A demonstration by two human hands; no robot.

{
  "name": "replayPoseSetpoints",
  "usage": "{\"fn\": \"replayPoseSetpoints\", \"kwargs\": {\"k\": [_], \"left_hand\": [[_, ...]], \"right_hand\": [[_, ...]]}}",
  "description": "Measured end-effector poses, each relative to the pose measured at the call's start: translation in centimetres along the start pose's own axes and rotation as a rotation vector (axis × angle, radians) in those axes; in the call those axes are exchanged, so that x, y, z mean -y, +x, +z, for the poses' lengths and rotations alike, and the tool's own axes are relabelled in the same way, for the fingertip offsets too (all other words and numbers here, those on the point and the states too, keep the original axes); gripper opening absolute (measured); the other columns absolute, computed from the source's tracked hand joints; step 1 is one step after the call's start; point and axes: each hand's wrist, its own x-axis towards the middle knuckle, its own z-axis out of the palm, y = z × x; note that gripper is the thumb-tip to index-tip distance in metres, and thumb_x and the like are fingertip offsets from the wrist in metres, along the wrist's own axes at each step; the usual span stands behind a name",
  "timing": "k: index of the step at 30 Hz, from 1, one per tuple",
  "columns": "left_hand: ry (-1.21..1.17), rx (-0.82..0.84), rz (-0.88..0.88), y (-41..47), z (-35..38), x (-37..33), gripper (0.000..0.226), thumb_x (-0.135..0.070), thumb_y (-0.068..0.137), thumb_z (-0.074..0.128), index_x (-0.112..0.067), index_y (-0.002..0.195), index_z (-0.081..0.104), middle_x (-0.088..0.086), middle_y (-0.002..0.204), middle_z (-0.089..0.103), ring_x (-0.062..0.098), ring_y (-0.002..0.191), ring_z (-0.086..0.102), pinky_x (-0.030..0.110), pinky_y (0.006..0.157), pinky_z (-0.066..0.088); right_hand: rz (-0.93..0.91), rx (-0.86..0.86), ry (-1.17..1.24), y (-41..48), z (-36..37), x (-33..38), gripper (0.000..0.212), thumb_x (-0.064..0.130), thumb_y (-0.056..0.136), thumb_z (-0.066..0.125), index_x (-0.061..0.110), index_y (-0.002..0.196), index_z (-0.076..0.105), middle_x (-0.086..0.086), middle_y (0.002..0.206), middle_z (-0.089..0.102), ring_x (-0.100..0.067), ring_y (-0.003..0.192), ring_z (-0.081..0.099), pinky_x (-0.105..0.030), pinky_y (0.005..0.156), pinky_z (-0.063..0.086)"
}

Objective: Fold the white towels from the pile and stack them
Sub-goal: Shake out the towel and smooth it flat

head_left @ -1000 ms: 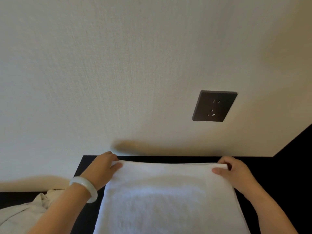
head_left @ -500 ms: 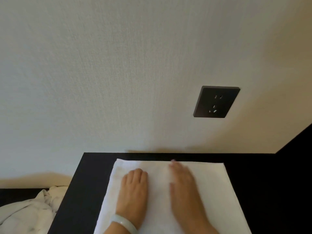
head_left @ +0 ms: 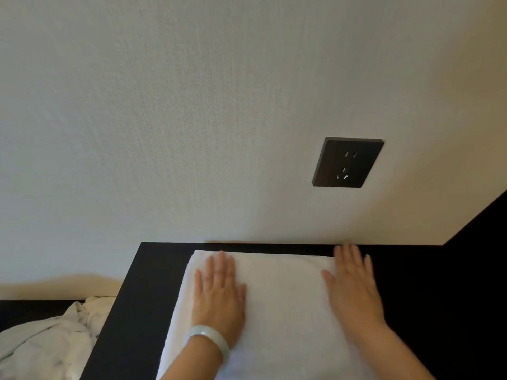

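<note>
A folded white towel (head_left: 282, 303) lies flat on a black table (head_left: 142, 297) against the wall. My left hand (head_left: 219, 292), with a pale bangle on its wrist, presses flat on the towel's left part, fingers straight. My right hand (head_left: 354, 286) lies flat over the towel's right edge, fingertips reaching the far edge near the wall. Neither hand grips anything. The towel's near end runs out of the bottom of the view.
A crumpled heap of white cloth (head_left: 46, 344) lies low at the left, beside the table. A dark wall socket (head_left: 347, 162) sits above the table on the pale wall. A black surface (head_left: 472, 270) rises at the right.
A second ago both hands held the towel's far corners. They then laid it down, met at its middle, and have now slid apart to the left and right sides.
</note>
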Motion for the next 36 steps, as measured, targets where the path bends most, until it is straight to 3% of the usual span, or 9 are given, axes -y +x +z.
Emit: {"fn": "replayPoseSetpoints", "kwargs": {"k": [4, 6, 9, 14, 18, 21, 27, 32, 36], "left_hand": [[-0.004, 0.004, 0.267, -2.2, -0.2, -3.7, 0.055, -0.034, 0.088, 0.032, -0.016, 0.130, 0.063, 0.006, 0.140, 0.055, 0.028, 0.128, 0.054, 0.046, 0.109, 0.014], [-0.013, 0.023, 0.233, -2.1, -0.1, -2.9, 0.055, -0.036, 0.092, 0.031, -0.025, 0.141, 0.052, 0.001, 0.149, 0.046, 0.026, 0.136, 0.045, 0.050, 0.110, 0.010], [0.046, 0.014, 0.059, 0.3, 1.0, 1.4, 0.056, -0.043, 0.101, 0.007, -0.035, 0.153, -0.013, -0.008, 0.163, -0.014, 0.021, 0.151, -0.009, 0.057, 0.117, -0.008], [0.060, 0.027, -0.056, 1.5, 0.6, 5.2, 0.060, -0.050, 0.098, -0.002, -0.028, 0.149, -0.024, -0.005, 0.162, -0.020, 0.016, 0.148, -0.020, 0.050, 0.121, -0.008], [0.087, -0.013, -0.050, 0.6, -0.4, 1.2, 0.061, -0.039, 0.100, 0.001, -0.016, 0.157, 0.000, 0.006, 0.165, -0.002, 0.025, 0.152, -0.002, 0.054, 0.121, -0.001], [0.009, -0.024, 0.219, -1.9, 0.0, -2.8, 0.056, -0.038, 0.095, 0.028, -0.020, 0.143, 0.050, 0.007, 0.151, 0.043, 0.029, 0.139, 0.042, 0.058, 0.114, 0.020], [0.067, -0.007, -0.007, 0.6, 1.0, 3.0, 0.058, -0.047, 0.102, 0.008, -0.034, 0.153, -0.016, -0.008, 0.161, -0.021, 0.017, 0.149, -0.019, 0.053, 0.118, -0.012], [0.048, 0.016, -0.084, 0.2, -0.2, 3.4, 0.059, -0.043, 0.103, 0.006, -0.022, 0.155, -0.012, 0.001, 0.163, -0.016, 0.022, 0.150, -0.015, 0.052, 0.121, -0.007], [-0.023, -0.058, 0.201, -4.2, 0.0, -2.3, 0.058, -0.040, 0.095, 0.028, -0.018, 0.144, 0.049, 0.009, 0.151, 0.042, 0.030, 0.139, 0.040, 0.057, 0.113, 0.022]], "right_hand": [[-0.361, -0.003, 0.149, -4.0, 1.2, 6.9, 0.054, 0.031, 0.090, 0.036, 0.008, 0.129, 0.064, -0.010, 0.136, 0.060, -0.025, 0.128, 0.055, -0.035, 0.115, 0.013], [-0.348, 0.022, 0.196, -4.2, 1.8, 6.7, 0.050, 0.032, 0.094, 0.042, 0.011, 0.137, 0.057, -0.006, 0.145, 0.052, -0.023, 0.136, 0.047, -0.036, 0.116, 0.015], [-0.196, 0.021, 0.134, -2.3, 2.5, 2.1, 0.061, 0.041, 0.105, 0.031, 0.015, 0.157, 0.011, 0.000, 0.164, 0.007, -0.015, 0.151, 0.002, -0.036, 0.122, -0.001], [-0.011, 0.144, 0.016, 0.2, 2.2, -2.7, 0.066, 0.050, 0.103, 0.009, 0.017, 0.156, -0.012, 0.002, 0.165, -0.012, -0.010, 0.150, -0.016, -0.034, 0.122, -0.012], [0.065, 0.036, -0.017, -0.5, 1.8, 1.2, 0.067, 0.049, 0.104, 0.012, 0.012, 0.157, -0.001, -0.007, 0.166, -0.003, -0.023, 0.153, -0.008, -0.047, 0.122, -0.010], [-0.234, -0.019, 0.140, -2.6, 2.5, 6.0, 0.064, 0.048, 0.099, 0.018, 0.019, 0.155, 0.026, -0.006, 0.163, 0.019, -0.026, 0.152, 0.013, -0.046, 0.119, -0.007], [0.007, 0.036, 0.037, -1.0, 3.5, -0.4, 0.065, 0.049, 0.104, 0.018, 0.019, 0.157, -0.006, -0.002, 0.165, -0.008, -0.017, 0.152, -0.009, -0.038, 0.123, -0.007], [0.083, 0.090, 0.017, -0.8, 1.6, -1.7, 0.072, 0.052, 0.099, -0.002, 0.008, 0.156, -0.005, -0.010, 0.165, -0.007, -0.022, 0.153, -0.006, -0.041, 0.123, -0.004], [-0.221, -0.082, 0.175, -4.3, 1.4, 4.1, 0.064, 0.044, 0.098, 0.031, 0.002, 0.146, 0.043, -0.016, 0.153, 0.038, -0.034, 0.143, 0.035, -0.041, 0.118, 0.004]]}}
